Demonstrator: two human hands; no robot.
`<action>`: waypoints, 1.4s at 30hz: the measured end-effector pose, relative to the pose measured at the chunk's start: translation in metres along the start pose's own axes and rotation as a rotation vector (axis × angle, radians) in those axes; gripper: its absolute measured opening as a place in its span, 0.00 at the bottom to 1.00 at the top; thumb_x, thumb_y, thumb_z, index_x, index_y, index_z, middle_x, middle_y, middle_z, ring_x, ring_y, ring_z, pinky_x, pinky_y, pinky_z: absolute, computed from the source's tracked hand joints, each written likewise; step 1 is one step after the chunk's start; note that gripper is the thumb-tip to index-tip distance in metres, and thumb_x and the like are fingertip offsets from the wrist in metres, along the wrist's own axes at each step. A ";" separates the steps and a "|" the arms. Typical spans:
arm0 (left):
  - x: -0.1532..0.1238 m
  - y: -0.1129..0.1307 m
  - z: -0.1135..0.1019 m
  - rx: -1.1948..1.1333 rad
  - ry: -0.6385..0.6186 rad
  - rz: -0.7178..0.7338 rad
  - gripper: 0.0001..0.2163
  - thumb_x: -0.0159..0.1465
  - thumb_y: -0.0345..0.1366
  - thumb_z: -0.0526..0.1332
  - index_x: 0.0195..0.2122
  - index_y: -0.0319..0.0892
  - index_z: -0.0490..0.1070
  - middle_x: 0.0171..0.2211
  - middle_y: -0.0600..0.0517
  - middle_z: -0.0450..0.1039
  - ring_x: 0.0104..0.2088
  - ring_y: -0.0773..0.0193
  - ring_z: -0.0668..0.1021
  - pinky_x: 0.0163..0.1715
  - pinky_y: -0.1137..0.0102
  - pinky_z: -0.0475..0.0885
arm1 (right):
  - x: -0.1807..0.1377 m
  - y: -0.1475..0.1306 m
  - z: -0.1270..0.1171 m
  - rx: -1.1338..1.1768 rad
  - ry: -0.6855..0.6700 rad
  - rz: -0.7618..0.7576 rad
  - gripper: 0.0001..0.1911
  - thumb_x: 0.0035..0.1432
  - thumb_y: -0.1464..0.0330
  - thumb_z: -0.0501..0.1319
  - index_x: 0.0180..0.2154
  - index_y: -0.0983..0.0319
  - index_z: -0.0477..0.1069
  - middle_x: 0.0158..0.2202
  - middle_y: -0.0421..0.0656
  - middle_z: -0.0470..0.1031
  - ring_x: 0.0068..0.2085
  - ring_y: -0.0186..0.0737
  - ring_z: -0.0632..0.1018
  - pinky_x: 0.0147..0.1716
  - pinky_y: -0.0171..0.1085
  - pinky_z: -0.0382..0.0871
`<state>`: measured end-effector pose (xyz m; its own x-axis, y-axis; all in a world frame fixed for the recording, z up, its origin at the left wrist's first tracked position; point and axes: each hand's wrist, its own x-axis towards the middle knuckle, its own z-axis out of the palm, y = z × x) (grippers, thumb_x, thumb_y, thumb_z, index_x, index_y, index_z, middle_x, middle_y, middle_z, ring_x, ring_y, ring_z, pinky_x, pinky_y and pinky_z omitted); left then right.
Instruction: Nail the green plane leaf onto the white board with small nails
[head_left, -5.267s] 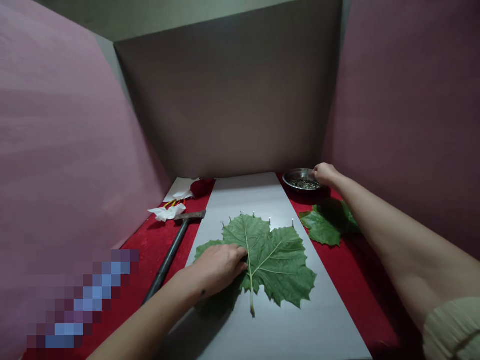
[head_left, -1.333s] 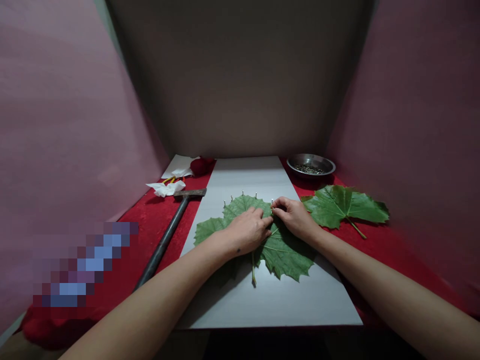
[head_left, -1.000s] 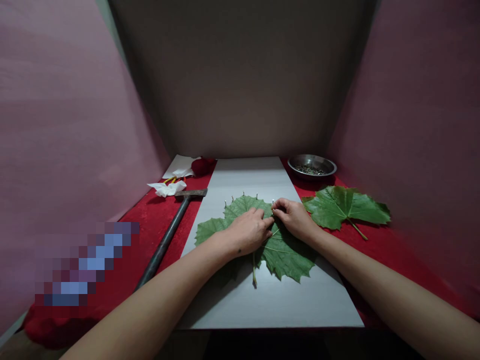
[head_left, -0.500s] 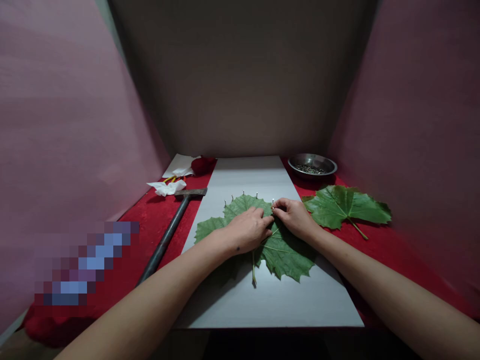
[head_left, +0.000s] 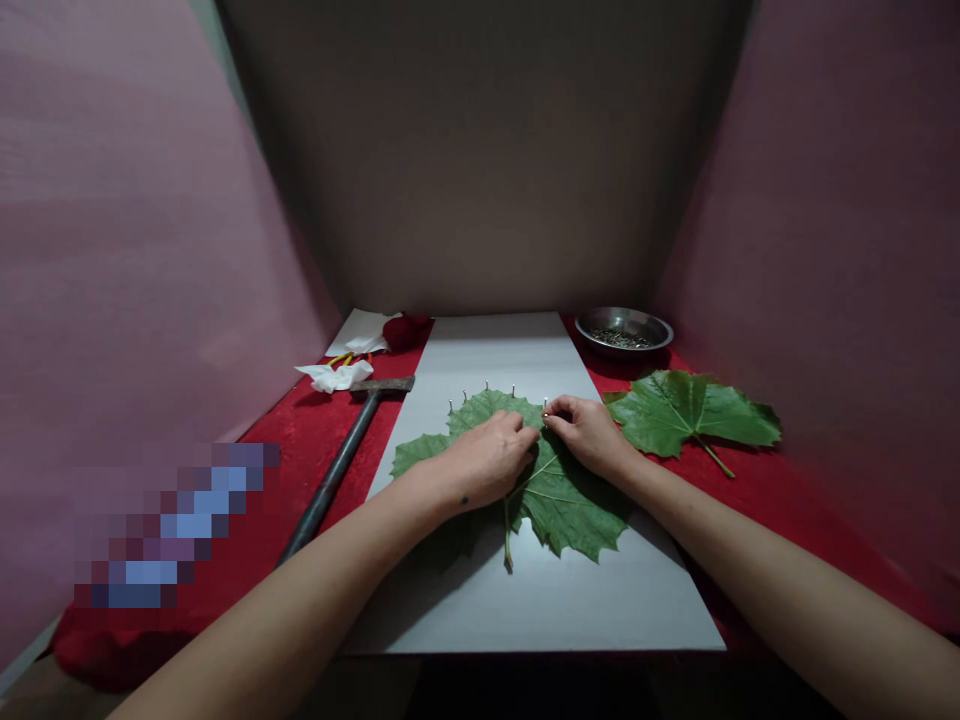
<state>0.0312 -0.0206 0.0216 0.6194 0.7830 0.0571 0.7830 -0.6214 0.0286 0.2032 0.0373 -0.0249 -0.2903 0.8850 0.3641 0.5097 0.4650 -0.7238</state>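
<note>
A large green leaf [head_left: 562,500] lies on a white board [head_left: 525,610], with several small nails [head_left: 513,389] standing along its far edge. My left hand [head_left: 487,460] rests on the leaf with its fingers bent, pressing it down. My right hand [head_left: 589,432] is on the leaf's upper right part, thumb and fingers pinched at a nail [head_left: 545,408] by the leaf's edge. The two hands almost touch.
A hammer [head_left: 341,460] lies left of the board on the red cloth [head_left: 300,470]. A metal dish [head_left: 622,330] of small nails stands at the back right, a second leaf [head_left: 690,412] in front of it. Crumpled tissue [head_left: 330,376] and a red object [head_left: 405,330] are at the back left. Pink walls close in both sides.
Five seconds ago my right hand was at the metal dish; it has come to the leaf's edge. In the last second both hands have hardly moved.
</note>
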 end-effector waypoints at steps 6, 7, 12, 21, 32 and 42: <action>-0.021 -0.010 -0.017 -0.079 0.094 -0.034 0.13 0.65 0.33 0.52 0.48 0.39 0.67 0.40 0.46 0.64 0.42 0.58 0.68 0.41 0.66 0.67 | -0.001 -0.004 -0.002 0.012 -0.007 0.029 0.05 0.51 0.72 0.58 0.28 0.63 0.73 0.27 0.42 0.76 0.29 0.37 0.74 0.31 0.33 0.64; -0.029 -0.014 -0.022 -0.099 0.112 -0.055 0.13 0.65 0.34 0.51 0.49 0.39 0.67 0.40 0.46 0.65 0.42 0.59 0.69 0.41 0.66 0.67 | -0.001 -0.004 -0.002 0.010 -0.009 0.033 0.05 0.51 0.72 0.58 0.28 0.63 0.73 0.27 0.43 0.76 0.29 0.37 0.74 0.32 0.33 0.64; -0.082 -0.056 -0.036 -0.088 0.206 -0.333 0.17 0.65 0.41 0.49 0.51 0.41 0.65 0.42 0.46 0.66 0.42 0.58 0.71 0.43 0.63 0.67 | -0.001 -0.005 -0.002 -0.006 -0.015 0.036 0.05 0.51 0.72 0.58 0.27 0.63 0.73 0.27 0.42 0.76 0.29 0.37 0.74 0.32 0.33 0.63; -0.137 -0.122 0.001 0.042 -0.027 -0.867 0.22 0.59 0.42 0.54 0.52 0.36 0.63 0.44 0.40 0.70 0.45 0.51 0.74 0.44 0.64 0.67 | -0.003 -0.003 -0.002 -0.052 -0.007 0.050 0.05 0.51 0.71 0.58 0.27 0.63 0.73 0.27 0.41 0.76 0.29 0.37 0.74 0.31 0.33 0.62; -0.133 -0.110 -0.023 -0.106 0.107 -0.929 0.18 0.59 0.36 0.47 0.47 0.36 0.66 0.28 0.50 0.71 0.29 0.60 0.75 0.27 0.71 0.66 | -0.002 -0.007 -0.003 -0.079 -0.007 0.060 0.05 0.52 0.73 0.59 0.27 0.63 0.74 0.28 0.42 0.77 0.30 0.37 0.75 0.32 0.32 0.63; -0.131 -0.023 -0.075 -0.915 0.257 -0.698 0.19 0.58 0.45 0.59 0.46 0.40 0.65 0.18 0.60 0.57 0.17 0.72 0.61 0.16 0.77 0.56 | -0.001 -0.006 -0.003 -0.092 -0.003 0.052 0.06 0.50 0.75 0.59 0.28 0.64 0.75 0.28 0.43 0.77 0.30 0.37 0.75 0.32 0.32 0.64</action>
<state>-0.0720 -0.1112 0.0883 -0.0384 0.9976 -0.0577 0.5496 0.0692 0.8325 0.2023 0.0337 -0.0192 -0.2639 0.9080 0.3254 0.5967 0.4188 -0.6846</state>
